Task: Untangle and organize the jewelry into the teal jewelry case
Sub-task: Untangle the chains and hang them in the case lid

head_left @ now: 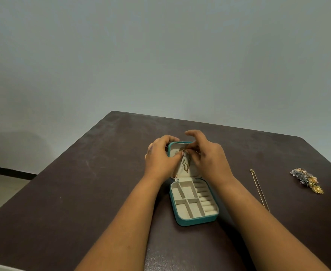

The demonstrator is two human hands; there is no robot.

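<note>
The teal jewelry case (pixel 197 220) lies open in the middle of the dark table, its cream tray of compartments nearest me and its lid laid back behind. Over the lid hangs a thin gold chain (pixel 186 165). My left hand (pixel 160 159) holds the lid's left edge, with thumb and finger pinched at the top of the chain. My right hand (pixel 205 155) pinches the same chain from the right, its other fingers spread. A gold chain (pixel 258 189) lies stretched out on the table to the right. Farther right sits a tangled heap of jewelry (pixel 307 181).
The dark brown table (pixel 82 192) ends at a far edge below a plain pale wall and at a left edge above the floor. Both of my forearms reach in from the bottom of the view on either side of the case.
</note>
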